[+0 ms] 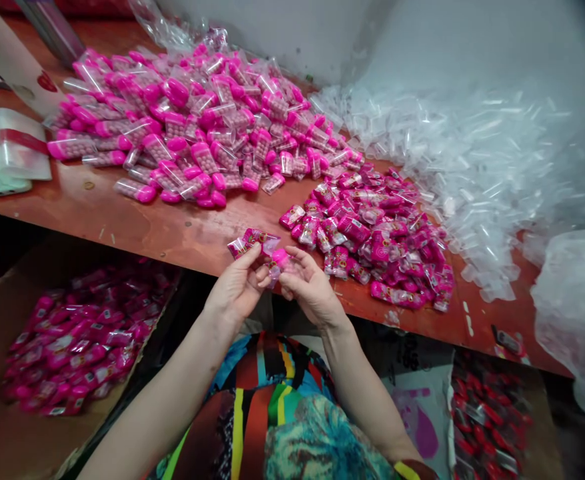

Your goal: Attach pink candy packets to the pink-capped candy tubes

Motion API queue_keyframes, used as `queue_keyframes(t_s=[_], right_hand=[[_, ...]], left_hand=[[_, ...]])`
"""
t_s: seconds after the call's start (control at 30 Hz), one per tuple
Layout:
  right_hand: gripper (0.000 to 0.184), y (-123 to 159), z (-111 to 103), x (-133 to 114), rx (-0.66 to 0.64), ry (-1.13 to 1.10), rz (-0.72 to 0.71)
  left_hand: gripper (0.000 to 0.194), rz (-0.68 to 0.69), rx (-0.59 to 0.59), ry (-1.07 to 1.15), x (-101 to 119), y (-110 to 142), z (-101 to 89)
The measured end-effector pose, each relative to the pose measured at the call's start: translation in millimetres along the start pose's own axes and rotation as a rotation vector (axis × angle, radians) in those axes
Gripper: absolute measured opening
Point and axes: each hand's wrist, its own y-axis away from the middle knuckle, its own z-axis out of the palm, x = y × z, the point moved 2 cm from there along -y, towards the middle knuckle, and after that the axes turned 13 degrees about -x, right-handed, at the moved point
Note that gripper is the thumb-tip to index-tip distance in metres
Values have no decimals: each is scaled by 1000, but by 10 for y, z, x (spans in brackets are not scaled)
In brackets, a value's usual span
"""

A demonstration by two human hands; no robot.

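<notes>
Both hands meet near the middle of the frame: the left hand [236, 285] pinches a printed wrapper between thumb and fingers, and the right hand [315, 292] grips a small container between its thumb and curled fingers. Behind them a red-brown table [182, 232] slants across the frame. Clear plastic pieces [477, 160] heap over its upper right, and pink-capped tubes [192, 127] filled with small beads pile up in the upper left. At lower left, an open cardboard box [10, 440] holds many wrapped pink packets [85, 340]. Right of centre lies a mound of shiny pink packets [372, 233], just beside the right hand. A crumpled plastic bag [575, 293] sits at the right edge; red packets [490, 420] fill a box at lower right. The printed wrapper [255, 239], pink and partly clear, shows at the left fingertips; the small container, its pink cap [279, 258] uppermost, is touching or just beside it, which I cannot tell.
</notes>
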Motion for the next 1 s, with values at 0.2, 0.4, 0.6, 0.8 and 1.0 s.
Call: queue_keyframes(t_s=[0.2, 0.4, 0.6, 0.8, 1.0], right_hand=[[30, 83, -15, -72, 142, 58, -130], [27, 99, -34, 1, 172, 129, -242], [29, 132, -73, 105, 286, 176, -233], [30, 136, -53, 124, 304, 193, -205], [29, 166, -58, 131, 259, 209, -168]], left_hand=[[11, 1, -7, -60, -127, 12, 2], [12, -13, 3, -96, -261, 0, 7], [15, -22, -19, -72, -319, -35, 17], [14, -32, -71, -93, -359, -99, -21], [21, -9, -105, -245, -359, -65, -6]])
